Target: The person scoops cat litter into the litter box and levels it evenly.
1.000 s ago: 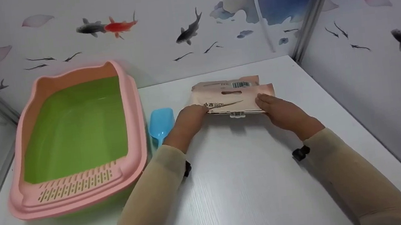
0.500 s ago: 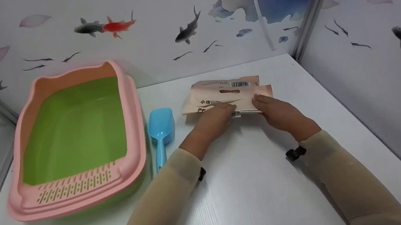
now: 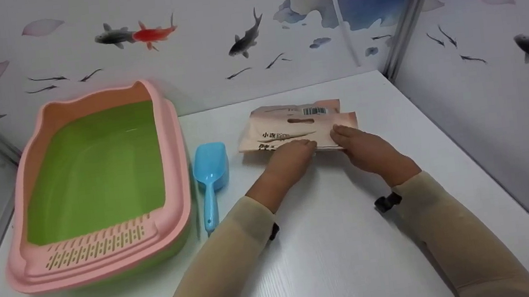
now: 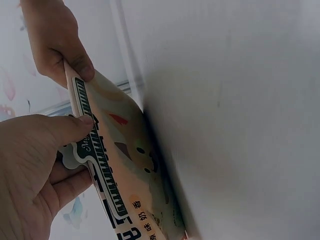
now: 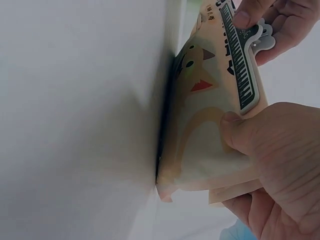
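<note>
So LH (image 3: 292, 159) pinches clip (image 4: 102, 156), RH (image 3: 369, 151) grips bag (image 3: 311, 127).

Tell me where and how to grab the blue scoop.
Take the scoop by its handle, probably best from above and the near side: it is slim and points toward the camera, while the tray stands close along one side.

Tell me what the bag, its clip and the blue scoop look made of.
Bag: probably matte plastic film, since it is thin and creases. Clip: looks like smooth, hard plastic from its straight, rigid outline, though painted metal is possible. Blue scoop: likely glossy plastic; its surface shows bright glints.
</note>
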### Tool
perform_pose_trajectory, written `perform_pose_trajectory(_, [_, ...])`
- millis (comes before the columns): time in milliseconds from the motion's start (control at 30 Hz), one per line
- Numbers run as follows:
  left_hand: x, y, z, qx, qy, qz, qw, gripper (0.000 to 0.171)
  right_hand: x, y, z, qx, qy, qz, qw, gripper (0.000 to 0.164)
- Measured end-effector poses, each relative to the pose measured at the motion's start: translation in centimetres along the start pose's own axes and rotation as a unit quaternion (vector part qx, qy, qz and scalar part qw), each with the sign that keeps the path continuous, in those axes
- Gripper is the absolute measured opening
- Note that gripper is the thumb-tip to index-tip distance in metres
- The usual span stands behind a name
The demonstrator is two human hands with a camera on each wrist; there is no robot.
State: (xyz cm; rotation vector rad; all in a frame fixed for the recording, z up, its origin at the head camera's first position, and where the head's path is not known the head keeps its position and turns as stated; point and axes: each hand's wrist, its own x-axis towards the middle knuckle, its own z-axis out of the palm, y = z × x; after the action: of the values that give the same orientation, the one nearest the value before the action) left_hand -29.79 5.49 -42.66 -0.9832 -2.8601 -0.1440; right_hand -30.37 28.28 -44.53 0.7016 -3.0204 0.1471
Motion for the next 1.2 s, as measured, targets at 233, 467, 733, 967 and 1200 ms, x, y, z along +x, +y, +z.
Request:
perform_pose_trajectory(233, [-0.18,0.02,0.01,0.011,0.012,0.008,0.9998,0.023,0.20,0.04,0.14,0.004,-0.010,0.009,1.000,0.055])
perform_pose_trajectory(467, [-0.14,-0.09,0.09,0.015,0.018,0.013,0.9996,0.021,0.20,-0.03,0.04,0.006,-0.009,0.008,1.000,0.054])
perform_pose_trajectory(733, [-0.10,-0.12,0.12,0.030,0.023,0.021,0.9991,0.019,0.19,-0.07,-0.05,0.006,-0.012,0.009,1.000,0.054])
perform_pose_trajectory(967, [-0.29,-0.19,-0.10,0.036,0.014,0.019,0.9991,0.017,0.06,-0.12,0.10,0.009,-0.004,0.004,1.000,0.053])
perform_pose_trajectory(1200, [-0.80,-0.28,-0.24,0.044,0.025,0.015,0.9986,0.019,0.03,-0.05,0.26,0.006,0.004,0.002,1.000,0.055])
